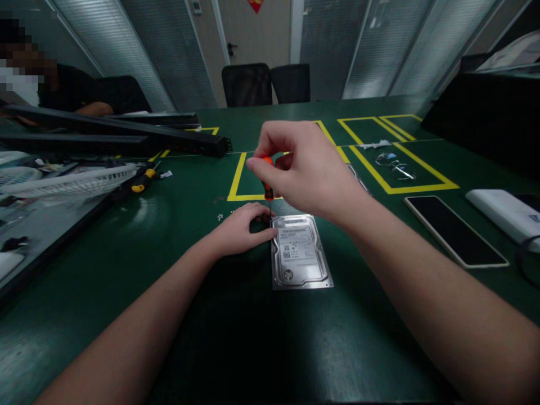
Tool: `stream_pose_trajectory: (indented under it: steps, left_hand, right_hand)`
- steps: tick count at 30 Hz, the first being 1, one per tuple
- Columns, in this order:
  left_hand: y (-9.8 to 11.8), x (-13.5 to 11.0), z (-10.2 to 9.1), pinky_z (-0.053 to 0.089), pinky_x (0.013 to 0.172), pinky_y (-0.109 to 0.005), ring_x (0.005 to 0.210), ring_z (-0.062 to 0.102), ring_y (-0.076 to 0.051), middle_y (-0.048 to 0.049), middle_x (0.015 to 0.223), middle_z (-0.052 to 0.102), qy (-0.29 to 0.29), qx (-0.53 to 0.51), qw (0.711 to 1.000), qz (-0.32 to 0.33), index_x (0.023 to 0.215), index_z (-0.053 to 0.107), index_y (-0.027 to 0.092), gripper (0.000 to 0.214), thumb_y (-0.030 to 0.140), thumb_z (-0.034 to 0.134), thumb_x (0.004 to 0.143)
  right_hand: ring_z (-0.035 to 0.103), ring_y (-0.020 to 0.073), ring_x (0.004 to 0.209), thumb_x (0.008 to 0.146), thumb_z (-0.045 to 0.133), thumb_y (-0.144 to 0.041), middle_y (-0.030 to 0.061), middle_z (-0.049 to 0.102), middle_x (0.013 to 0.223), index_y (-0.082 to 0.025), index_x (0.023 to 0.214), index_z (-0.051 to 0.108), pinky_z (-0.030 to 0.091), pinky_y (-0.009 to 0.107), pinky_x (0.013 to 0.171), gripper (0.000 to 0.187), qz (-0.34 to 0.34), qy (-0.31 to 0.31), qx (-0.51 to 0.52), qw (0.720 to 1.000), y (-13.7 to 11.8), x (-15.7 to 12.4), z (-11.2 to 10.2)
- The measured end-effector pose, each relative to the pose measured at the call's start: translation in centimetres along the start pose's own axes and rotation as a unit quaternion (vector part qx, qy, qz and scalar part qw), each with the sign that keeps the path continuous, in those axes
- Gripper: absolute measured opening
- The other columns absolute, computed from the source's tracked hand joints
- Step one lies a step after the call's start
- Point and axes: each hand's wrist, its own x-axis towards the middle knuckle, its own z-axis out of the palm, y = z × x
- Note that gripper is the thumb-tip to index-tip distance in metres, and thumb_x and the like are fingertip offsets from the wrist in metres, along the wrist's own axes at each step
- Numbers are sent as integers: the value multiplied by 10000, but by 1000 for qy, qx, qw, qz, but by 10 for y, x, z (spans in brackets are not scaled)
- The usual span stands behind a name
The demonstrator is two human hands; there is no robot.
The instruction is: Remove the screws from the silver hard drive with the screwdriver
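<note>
A silver hard drive (300, 256) lies flat on the green table, its printed label facing up. My right hand (307, 163) is closed around the red and black handle of a screwdriver (269, 190), which stands upright. The thin shaft points down at the drive's far left corner; where the tip meets it is hard to make out. My left hand (240, 228) grips that same corner, thumb on the drive's left edge and fingertips beside the shaft. Several tiny screws (220, 217) lie on the table just past my left hand.
A yellow and black screwdriver (144, 180) lies left, near a white plastic basket (80, 183) and long black bars (177, 138). A phone (455, 230), a white box-like device (506, 216) and glasses (396, 167) are on the right. Another person sits far left.
</note>
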Motion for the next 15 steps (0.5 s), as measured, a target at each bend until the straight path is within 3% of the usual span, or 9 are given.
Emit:
stream_pose_trajectory:
  steps: [7, 15]
  left_hand:
    - [2, 0, -1, 525, 931, -412, 1035, 644, -246, -100, 1177, 720, 0, -2, 1000, -7, 1141, 680, 182, 337, 431, 690, 914]
    - [-1, 0, 0, 525, 929, -423, 1049, 640, -255, -104, 1189, 717, -3, 4, 1000, -6, 1171, 688, 181, 369, 446, 687, 915]
  right_hand:
    - [569, 167, 770, 948, 641, -201, 17, 615, 796, -218, 787, 522, 481, 306, 716, 202, -3, 1, -8, 1000, 0, -1, 0]
    - [625, 190, 846, 960, 660, -220, 42, 659, 899, -206, 863, 585, 497, 323, 750, 124, 0, -1, -9, 1000, 2, 0, 1]
